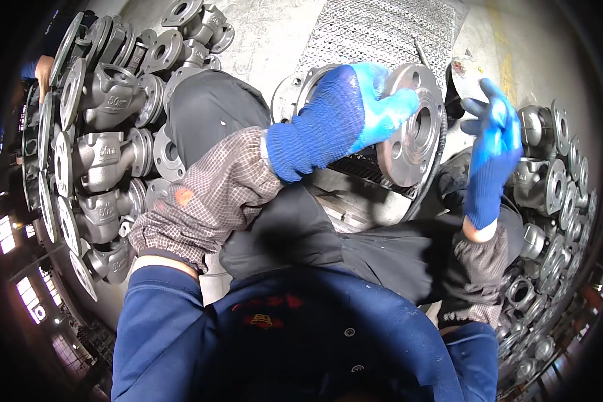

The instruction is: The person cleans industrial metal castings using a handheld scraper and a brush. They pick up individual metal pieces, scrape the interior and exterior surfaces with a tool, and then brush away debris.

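A grey metal flanged valve body (405, 153) stands in front of me between my knees, its round bolt-holed flange facing right. My left hand (368, 107), in a blue coated work glove, is closed on it, with the thumb by the flange's upper edge; the other fingertips are hidden. Part of another flange (285, 100) shows behind my left wrist. My right hand (494, 137), in a matching glove, is raised to the right of the valve body, apart from it. Its fingers are spread with nothing in them.
Stacked valve castings (107, 154) fill the left side, and more castings (539, 181) line the right. A patterned metal plate (382, 33) lies ahead. A dark cable (415, 204) runs beside the valve body. At the far left, another person's hand (43, 70) touches the stack.
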{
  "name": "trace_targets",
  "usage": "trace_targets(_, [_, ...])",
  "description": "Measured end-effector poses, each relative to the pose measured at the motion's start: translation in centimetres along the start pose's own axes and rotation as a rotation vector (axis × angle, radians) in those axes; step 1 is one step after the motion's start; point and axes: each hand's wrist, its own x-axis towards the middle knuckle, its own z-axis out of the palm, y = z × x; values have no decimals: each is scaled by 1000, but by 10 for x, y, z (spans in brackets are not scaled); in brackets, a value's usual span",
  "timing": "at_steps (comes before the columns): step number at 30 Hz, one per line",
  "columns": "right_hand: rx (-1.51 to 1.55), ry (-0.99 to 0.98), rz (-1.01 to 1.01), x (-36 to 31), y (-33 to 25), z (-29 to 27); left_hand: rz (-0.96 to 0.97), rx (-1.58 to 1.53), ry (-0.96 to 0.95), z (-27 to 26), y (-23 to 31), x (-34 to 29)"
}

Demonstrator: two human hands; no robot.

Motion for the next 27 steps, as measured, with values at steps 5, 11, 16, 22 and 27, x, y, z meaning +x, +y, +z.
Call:
trace_targets(5, [-169, -96, -217, -57, 38, 14, 60, 185, -80, 31, 6, 15])
trace_targets(11, [286, -23, 259, -47, 79, 12, 268, -268, -230, 0, -4, 29])
trace_targets(16, [164, 15, 192, -45, 103, 1, -108, -191, 351, -78, -86, 40])
trace_targets(22, [39, 41, 123, -39, 121, 4, -453, -592, 188, -41, -146, 14])
trace_targets(27, [-255, -149, 175, -20, 125, -1, -466, -573, 180, -37, -173, 39])
